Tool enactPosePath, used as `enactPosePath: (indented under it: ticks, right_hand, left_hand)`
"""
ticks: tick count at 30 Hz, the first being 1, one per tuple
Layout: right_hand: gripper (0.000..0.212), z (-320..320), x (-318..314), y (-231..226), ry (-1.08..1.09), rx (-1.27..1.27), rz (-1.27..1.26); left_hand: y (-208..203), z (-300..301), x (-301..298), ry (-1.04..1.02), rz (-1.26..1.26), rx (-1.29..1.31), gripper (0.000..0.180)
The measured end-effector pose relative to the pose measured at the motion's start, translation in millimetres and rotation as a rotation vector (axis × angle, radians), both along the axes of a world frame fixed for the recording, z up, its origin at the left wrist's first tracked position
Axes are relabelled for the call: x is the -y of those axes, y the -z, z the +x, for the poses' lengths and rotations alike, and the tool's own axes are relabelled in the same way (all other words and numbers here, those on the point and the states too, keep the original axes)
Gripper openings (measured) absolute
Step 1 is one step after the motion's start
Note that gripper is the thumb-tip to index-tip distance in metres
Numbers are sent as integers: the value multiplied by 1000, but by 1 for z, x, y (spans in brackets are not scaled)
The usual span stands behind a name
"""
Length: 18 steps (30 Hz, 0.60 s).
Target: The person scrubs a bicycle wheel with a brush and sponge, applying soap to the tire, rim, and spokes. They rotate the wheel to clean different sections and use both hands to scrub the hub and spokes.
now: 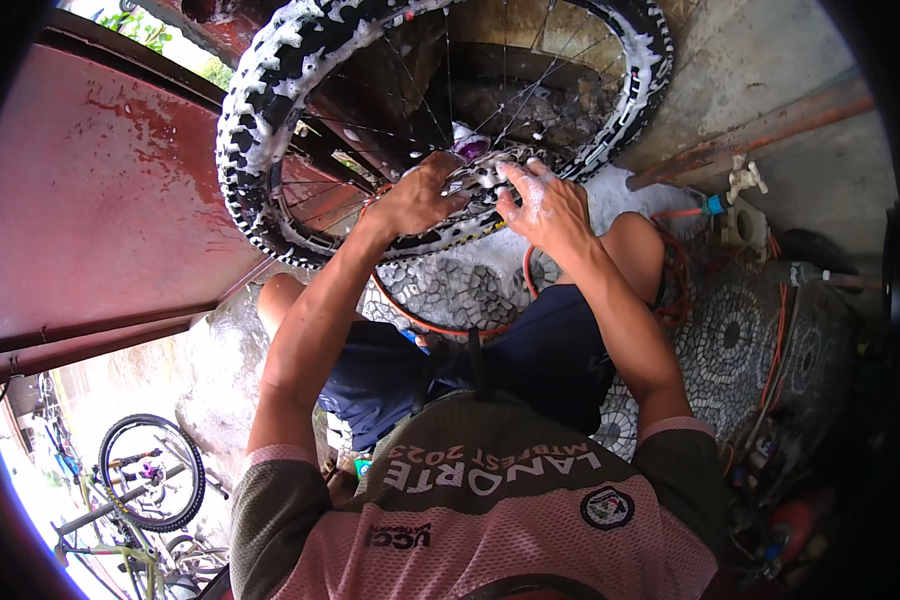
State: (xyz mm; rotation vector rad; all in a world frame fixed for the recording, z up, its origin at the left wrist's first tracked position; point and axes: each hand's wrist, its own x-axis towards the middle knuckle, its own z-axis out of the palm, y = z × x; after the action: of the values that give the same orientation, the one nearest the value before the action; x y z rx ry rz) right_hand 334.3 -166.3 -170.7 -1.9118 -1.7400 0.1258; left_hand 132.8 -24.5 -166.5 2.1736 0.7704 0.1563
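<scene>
A bicycle wheel (253, 110) with a knobby black tyre stands tilted in front of me, smeared with white foam. Its purple hub (470, 147) sits in the middle, with a foam-covered sprocket cassette (487, 178) on my side of it. My left hand (425, 197) is closed at the cassette's left edge, its fingertips partly hidden. At the right edge, my right hand (548, 205) has foam on its back and its fingers apart, their tips at the sprockets. I cannot make out any brush or cloth in either hand.
An orange hose (440, 328) loops over the pebbled floor (460, 285) below the wheel. To the right are a tap (745, 180) with a blue connector and a rusty pipe (760, 135). A red metal panel (100, 200) stands at left. Another bicycle (130, 525) is at lower left.
</scene>
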Motion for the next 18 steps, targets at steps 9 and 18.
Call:
enactPosePath:
  ticks: [9, 18]
  right_hand:
    - [27, 23, -16, 17, -154, 234, -11]
    - [41, 4, -8, -1, -67, -203, -89]
  left_hand:
    - [-1, -8, 8, 22, 204, 80, 46]
    - [12, -9, 1, 49, 107, -26, 60]
